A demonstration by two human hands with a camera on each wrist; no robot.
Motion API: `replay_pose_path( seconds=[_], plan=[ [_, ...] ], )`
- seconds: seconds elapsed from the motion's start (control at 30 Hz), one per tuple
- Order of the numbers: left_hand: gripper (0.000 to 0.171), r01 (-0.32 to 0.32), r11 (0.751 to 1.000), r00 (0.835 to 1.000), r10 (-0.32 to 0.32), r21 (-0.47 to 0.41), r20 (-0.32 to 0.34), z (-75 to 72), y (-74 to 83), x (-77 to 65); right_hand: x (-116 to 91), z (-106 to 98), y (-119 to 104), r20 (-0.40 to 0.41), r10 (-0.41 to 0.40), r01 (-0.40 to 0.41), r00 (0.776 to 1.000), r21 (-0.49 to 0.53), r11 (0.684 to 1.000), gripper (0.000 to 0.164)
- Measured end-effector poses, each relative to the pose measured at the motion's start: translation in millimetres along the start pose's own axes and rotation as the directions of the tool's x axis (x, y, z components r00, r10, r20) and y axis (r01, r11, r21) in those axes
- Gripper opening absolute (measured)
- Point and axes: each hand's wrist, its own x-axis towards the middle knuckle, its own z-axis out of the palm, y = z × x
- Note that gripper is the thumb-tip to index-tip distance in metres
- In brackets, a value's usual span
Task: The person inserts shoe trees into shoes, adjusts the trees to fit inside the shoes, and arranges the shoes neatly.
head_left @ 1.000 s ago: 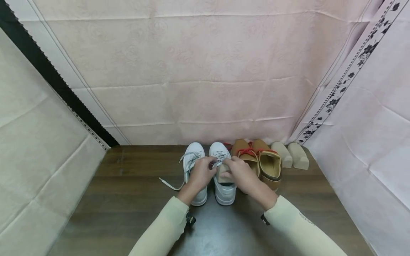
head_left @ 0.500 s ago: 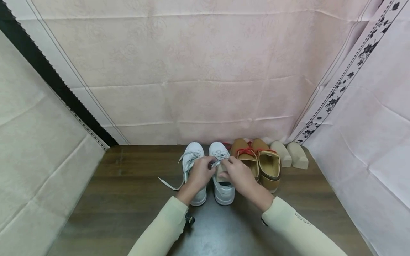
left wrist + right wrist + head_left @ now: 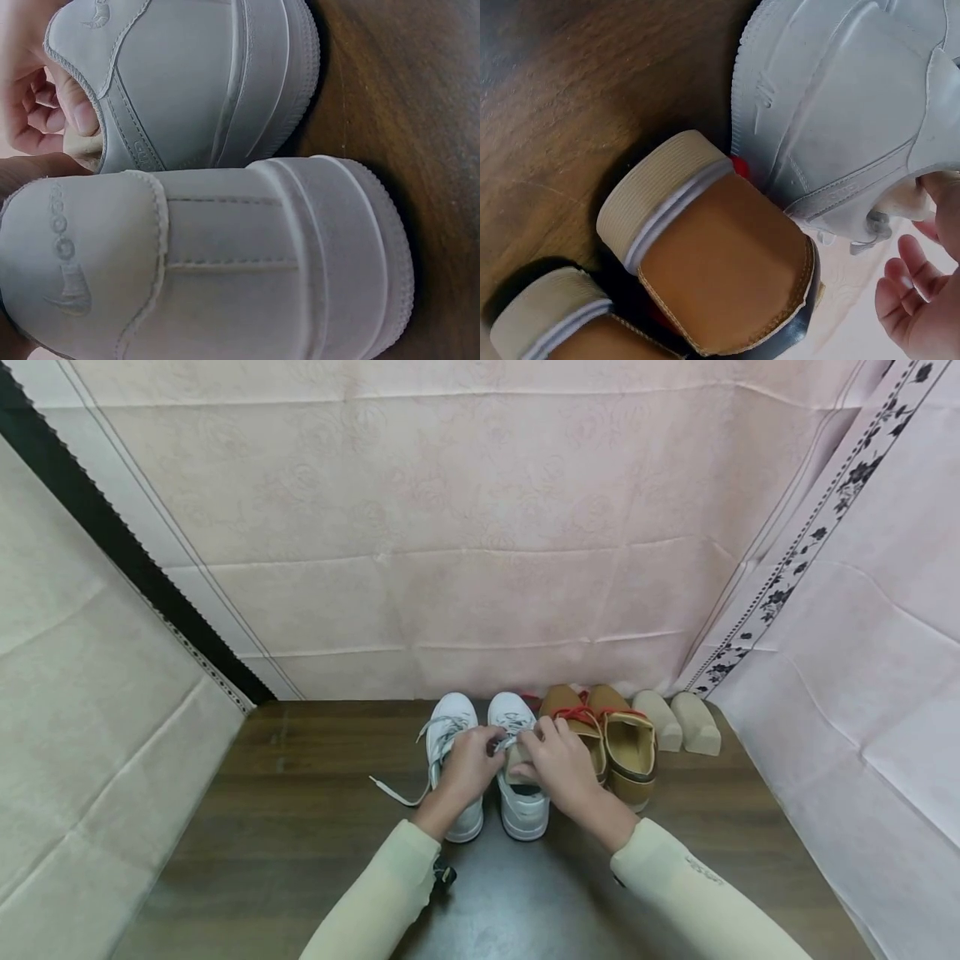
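Observation:
A pair of white sneakers stands side by side, heels toward me. Over the left sneaker (image 3: 467, 823), my left hand (image 3: 472, 766) reaches across to the right sneaker (image 3: 525, 817) and pinches its shoelace (image 3: 505, 745) near the top of the lacing. Opposite it, my right hand (image 3: 561, 766) has fingertips by the same lacing. Its thumb lies on a beige piece (image 3: 91, 144) in the shoe's opening. Curled fingers (image 3: 909, 274) of that hand show beside the lace in the right wrist view; whether they grip it is hidden. A loose lace (image 3: 397, 792) trails from the left sneaker.
Tan shoes (image 3: 633, 777) with red laces stand right of the sneakers. Two beige block-like inserts (image 3: 697, 725) sit beyond them. A pale fabric wall (image 3: 480, 568) rises behind, with more fabric at both sides. The floor (image 3: 315, 827) is dark wood.
A finger of my right hand has lifted slightly away from the lacing. The left hand stays at the shoelace, and the shoes have not moved.

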Motion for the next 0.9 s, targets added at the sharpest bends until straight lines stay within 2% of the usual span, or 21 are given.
replay_pose_path(
  seconds=[0.1, 0.23, 0.4, 0.5, 0.57, 0.7, 0.8, 0.9],
  plan=[
    [0.020, 0.005, 1.000, 1.000, -0.005, -0.006, 0.006, 0.0, -0.1, -0.5, -0.4, 1.5, 1.2, 0.031, 0.023, -0.024, 0.999, 0.031, 0.999, 0.053],
    [0.020, 0.009, 1.000, 1.000, -0.009, -0.020, 0.016, 0.2, -0.9, -1.7, 2.8, -1.2, 3.9, 0.143, 0.057, -0.084, 0.988, 0.190, 0.978, 0.048],
    [0.021, 0.000, 1.000, 1.000, 0.001, -0.026, 0.011, 0.5, -2.2, -0.6, 18.5, -15.1, 13.6, 0.327, 0.073, -0.216, 0.942, 0.427, 0.878, 0.032],
    [0.020, -0.007, 1.000, 1.000, 0.007, -0.028, 0.008, 0.2, -1.8, -0.1, 28.5, -21.5, 21.6, 0.386, 0.042, -0.249, 0.922, 0.505, 0.827, 0.025],
    [0.020, -0.010, 1.000, 1.000, 0.010, -0.028, 0.006, 0.1, -1.7, -0.1, 34.1, -22.7, 26.3, 0.406, -0.001, -0.236, 0.914, 0.533, 0.812, 0.025],
    [0.021, -0.009, 1.000, 1.000, 0.009, -0.026, 0.000, 0.5, -1.7, 0.0, 43.5, -23.6, 30.2, 0.462, -0.060, -0.227, 0.885, 0.539, 0.811, 0.029],
    [0.021, -0.012, 0.999, 1.000, 0.012, -0.039, -0.015, -0.2, -1.3, 0.1, 48.4, -24.1, 29.5, 0.492, -0.076, -0.219, 0.868, 0.514, 0.829, 0.031],
    [0.021, -0.012, 0.998, 1.000, 0.010, -0.061, -0.026, -0.8, -1.3, 0.3, 50.6, -24.1, 27.5, 0.499, -0.055, -0.219, 0.865, 0.474, 0.853, 0.031]
  ],
)
